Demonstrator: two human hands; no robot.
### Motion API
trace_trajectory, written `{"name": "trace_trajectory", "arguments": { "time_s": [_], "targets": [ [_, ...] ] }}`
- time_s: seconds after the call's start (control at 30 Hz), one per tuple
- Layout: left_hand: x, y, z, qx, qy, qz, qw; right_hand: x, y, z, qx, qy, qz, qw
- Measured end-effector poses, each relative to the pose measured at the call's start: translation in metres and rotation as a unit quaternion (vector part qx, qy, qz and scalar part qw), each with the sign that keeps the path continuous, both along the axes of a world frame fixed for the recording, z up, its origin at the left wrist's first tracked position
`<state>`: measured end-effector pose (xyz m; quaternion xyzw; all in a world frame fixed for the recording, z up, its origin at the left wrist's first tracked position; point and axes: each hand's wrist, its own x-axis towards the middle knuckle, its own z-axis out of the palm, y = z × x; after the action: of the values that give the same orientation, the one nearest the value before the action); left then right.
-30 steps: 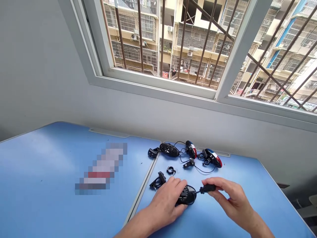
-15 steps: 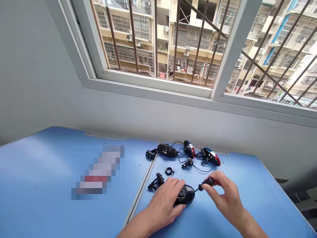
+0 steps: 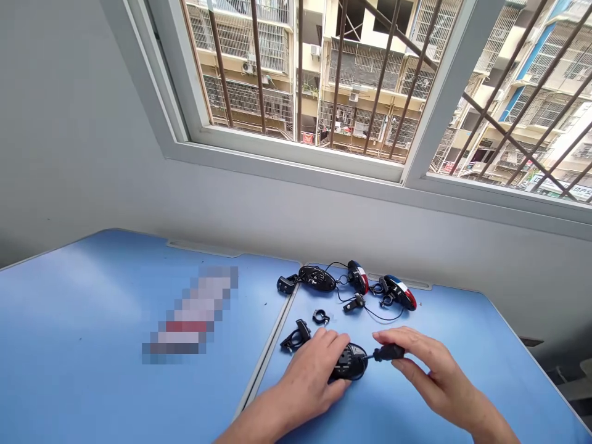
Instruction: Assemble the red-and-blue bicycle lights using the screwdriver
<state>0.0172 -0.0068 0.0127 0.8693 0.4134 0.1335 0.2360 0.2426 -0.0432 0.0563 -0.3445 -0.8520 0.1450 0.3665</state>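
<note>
My left hand is closed around the left side of a black oval device, pressing it on the blue table. A black-handled screwdriver lies nearly level, its tip at the right end of the device. My right hand has the handle between thumb and fingers, with the index finger raised over it. A black clamp bracket lies just beyond my left hand, and a small black ring clamp is behind it.
Toward the wall lie a black oval unit, two units with red, white and blue shells, and a small cabled switch. A blurred packet rests on the left of the blue table. A barred window is behind.
The screwdriver handle has tipped from slanting up to nearly level. My right index finger has lifted and stretched out over the handle. The whole view has shifted slightly.
</note>
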Motion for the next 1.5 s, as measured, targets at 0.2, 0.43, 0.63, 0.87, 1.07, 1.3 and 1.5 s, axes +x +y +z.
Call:
{"name": "trace_trajectory", "arguments": {
  "time_s": [0.2, 0.43, 0.63, 0.87, 1.07, 1.3, 1.5],
  "targets": [
    [0.001, 0.001, -0.002, 0.004, 0.006, -0.006, 1.0, -0.005, 0.002, -0.005, -0.004, 0.015, -0.013, 1.0],
    [0.0, 0.001, -0.003, -0.002, 0.006, -0.002, 1.0, -0.011, 0.006, -0.009, 0.053, 0.036, -0.074, 0.995],
    [0.0, 0.001, -0.004, 0.013, 0.015, -0.009, 1.0, -0.015, 0.008, -0.021, 0.096, 0.086, -0.096, 0.987],
    [0.001, -0.001, 0.001, 0.003, 0.015, 0.004, 1.0, -0.004, 0.009, -0.021, 0.086, 0.031, -0.044, 0.995],
    [0.001, -0.001, 0.003, 0.0, 0.011, 0.002, 1.0, 0.002, 0.005, -0.01, -0.003, 0.003, -0.016, 1.0],
    [0.001, 0.0, 0.001, 0.0, 0.017, 0.003, 1.0, -0.004, 0.007, -0.016, 0.01, 0.019, -0.046, 0.999],
    [0.001, 0.001, 0.002, 0.009, 0.022, -0.001, 1.0, -0.009, 0.007, -0.024, 0.024, 0.059, -0.086, 0.994]
  ]
}}
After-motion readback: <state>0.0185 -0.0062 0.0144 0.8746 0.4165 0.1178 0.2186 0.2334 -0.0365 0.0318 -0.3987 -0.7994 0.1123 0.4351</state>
